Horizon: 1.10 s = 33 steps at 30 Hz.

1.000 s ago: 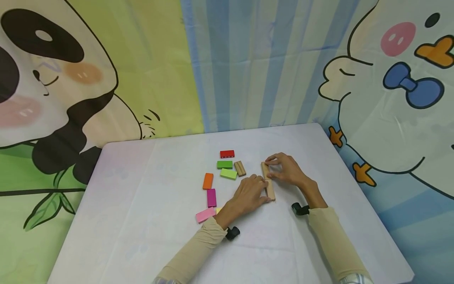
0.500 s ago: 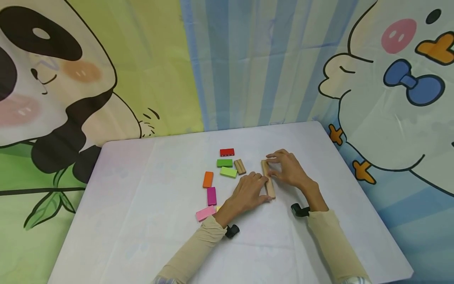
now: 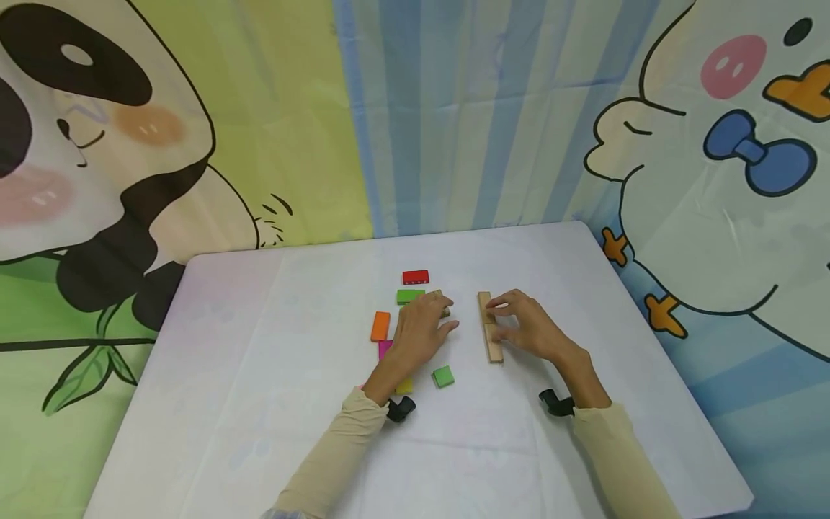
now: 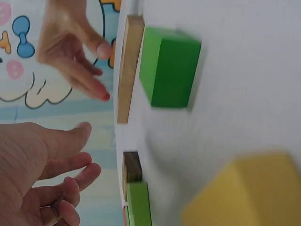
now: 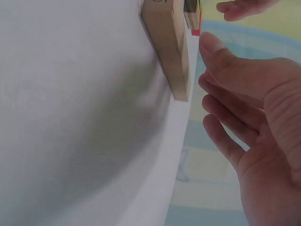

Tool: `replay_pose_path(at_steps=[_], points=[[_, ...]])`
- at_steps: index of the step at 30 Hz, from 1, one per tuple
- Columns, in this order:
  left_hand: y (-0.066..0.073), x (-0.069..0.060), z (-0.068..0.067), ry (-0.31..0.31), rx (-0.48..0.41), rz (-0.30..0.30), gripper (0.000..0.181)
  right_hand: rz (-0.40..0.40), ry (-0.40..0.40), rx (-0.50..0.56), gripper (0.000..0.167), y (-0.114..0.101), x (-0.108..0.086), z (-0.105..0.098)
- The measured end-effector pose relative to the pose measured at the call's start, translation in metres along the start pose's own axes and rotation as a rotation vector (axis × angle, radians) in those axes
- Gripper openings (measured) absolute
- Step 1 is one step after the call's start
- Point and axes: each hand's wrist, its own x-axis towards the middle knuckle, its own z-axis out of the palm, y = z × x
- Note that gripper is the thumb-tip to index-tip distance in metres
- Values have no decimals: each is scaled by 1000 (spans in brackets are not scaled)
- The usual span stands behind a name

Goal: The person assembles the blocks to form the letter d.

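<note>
Two pale wooden blocks lie end to end as a strip (image 3: 494,346) (image 4: 128,70) (image 5: 171,52). Beside the strip's right side is the right hand (image 3: 534,324) (image 5: 256,113), fingers bent and apart; the right wrist view shows it holding nothing. The left hand (image 3: 418,335) (image 4: 44,174) hovers by a darker striped wooden block (image 3: 445,313) (image 4: 131,169) (image 5: 192,14), partly hiding it in the head view; its fingers are loosely bent, with nothing between them. A small green block (image 3: 444,376) (image 4: 171,68) sits between the strip and a yellow block (image 3: 405,388) (image 4: 256,193).
Red (image 3: 416,277), green (image 3: 408,296), orange (image 3: 380,326) and magenta (image 3: 384,348) blocks lie around the left hand, some partly covered by it. They stand on a white table (image 3: 259,404) with printed cloth (image 3: 434,115) behind it.
The left hand has left the wooden strip and moved left, over the striped block. The small green block and more of the yellow one now show. The right hand has lowered slightly beside the strip.
</note>
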Motion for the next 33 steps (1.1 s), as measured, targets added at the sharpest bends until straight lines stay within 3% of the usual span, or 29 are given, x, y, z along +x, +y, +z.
replay_pose_path(at_steps=[6,12,24,33], points=[[-19,2,-11,67,-35,-93,36,20,-11,40,50,-3,-4,7],[-27,2,-13,91,-83,-100,36,84,-39,69,47,-6,-6,9],[-28,5,-9,71,-66,-100,40,39,-53,55,48,-8,-1,6],[-24,11,-4,57,4,-103,45,28,-30,49,50,-5,-1,10]])
